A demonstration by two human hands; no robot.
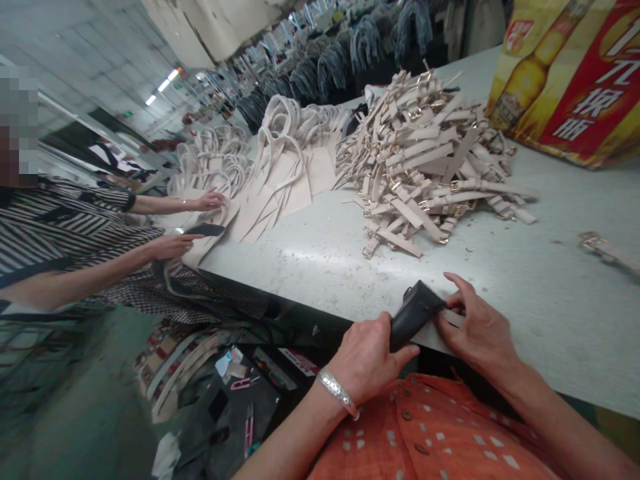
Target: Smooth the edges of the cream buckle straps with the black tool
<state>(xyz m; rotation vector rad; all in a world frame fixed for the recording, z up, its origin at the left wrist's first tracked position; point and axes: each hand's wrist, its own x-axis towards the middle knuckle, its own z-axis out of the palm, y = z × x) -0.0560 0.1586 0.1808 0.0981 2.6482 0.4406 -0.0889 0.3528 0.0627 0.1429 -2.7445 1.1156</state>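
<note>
Wrapped in my left hand [367,350] is a black handheld object with a wide flared end [416,312]; its exact kind is not clear. The flared end points up and away from me, above the table's near edge. At its right corner my right hand [475,327] has thumb and fingertips pinched together, with one finger raised. What those fingertips hold is too small to make out. Beyond my hands lies a heap of beige straps with metal buckles [415,160]. A single buckled strap [607,252] rests apart at the right.
A pale table [320,247] spans the view, with beige looped-handle pieces [285,167] stacked on it. A yellow-red bag [565,80] stands at the back right. At left, a co-worker's hands [175,247] handle a dark piece. Pink thread snips [249,430] lie below.
</note>
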